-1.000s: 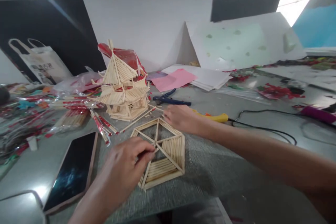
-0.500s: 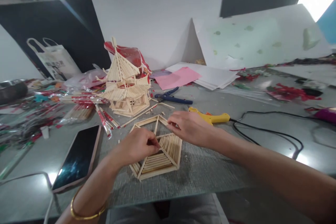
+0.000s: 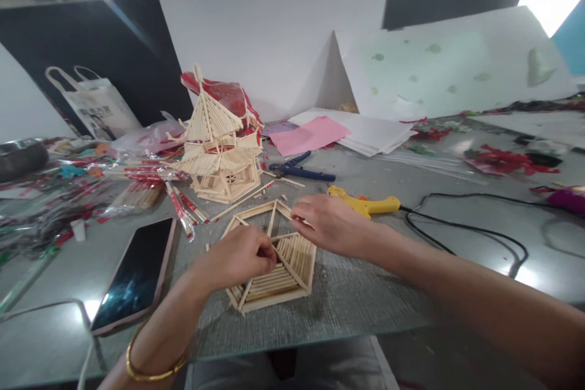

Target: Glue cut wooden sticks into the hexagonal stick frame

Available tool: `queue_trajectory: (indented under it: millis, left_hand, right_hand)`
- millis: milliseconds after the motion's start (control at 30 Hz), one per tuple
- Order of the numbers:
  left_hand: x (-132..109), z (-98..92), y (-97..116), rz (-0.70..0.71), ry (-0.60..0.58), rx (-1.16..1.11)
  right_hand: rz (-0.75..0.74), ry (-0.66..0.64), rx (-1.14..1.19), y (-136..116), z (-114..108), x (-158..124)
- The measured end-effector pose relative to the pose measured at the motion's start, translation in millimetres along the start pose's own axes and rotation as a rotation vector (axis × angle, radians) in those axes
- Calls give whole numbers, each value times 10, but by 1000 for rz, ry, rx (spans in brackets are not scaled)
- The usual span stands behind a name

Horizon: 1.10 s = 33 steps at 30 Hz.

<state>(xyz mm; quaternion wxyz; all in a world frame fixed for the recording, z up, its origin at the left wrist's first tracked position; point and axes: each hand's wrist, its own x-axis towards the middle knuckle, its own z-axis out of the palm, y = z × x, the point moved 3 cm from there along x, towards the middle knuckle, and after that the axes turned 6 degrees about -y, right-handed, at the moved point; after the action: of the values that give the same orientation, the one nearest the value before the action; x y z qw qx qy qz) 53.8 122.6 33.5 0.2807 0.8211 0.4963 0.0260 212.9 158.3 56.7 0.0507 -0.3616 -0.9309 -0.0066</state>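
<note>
A flat hexagonal frame of thin wooden sticks (image 3: 283,268) lies on the grey table in front of me. My left hand (image 3: 237,256) rests on its left half, fingers pinched together near the centre spoke; what they hold is too small to make out. My right hand (image 3: 331,222) lies over the frame's upper right edge, fingers curled and pinching at the rim. Behind the frame stands a small pagoda-like stick model (image 3: 217,146).
A phone (image 3: 137,271) lies face up at the left. Wrapped stick bundles (image 3: 137,192) litter the left side. Blue pliers (image 3: 297,170), a yellow glue gun (image 3: 370,204) with a black cable (image 3: 470,231), pink paper (image 3: 308,134) and white boards sit behind.
My view shifted, and both hands drew closer together over the frame. The left hand's fingers have curled tighter at the centre; the frame sits nearly as before.
</note>
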Motion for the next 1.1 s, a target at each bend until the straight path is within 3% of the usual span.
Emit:
queue_trajectory:
  millis: [1100]
  left_hand:
    - [-22,-39,97,-17,40,98]
  right_hand:
    - [-207,35,-158,-32,120,-18]
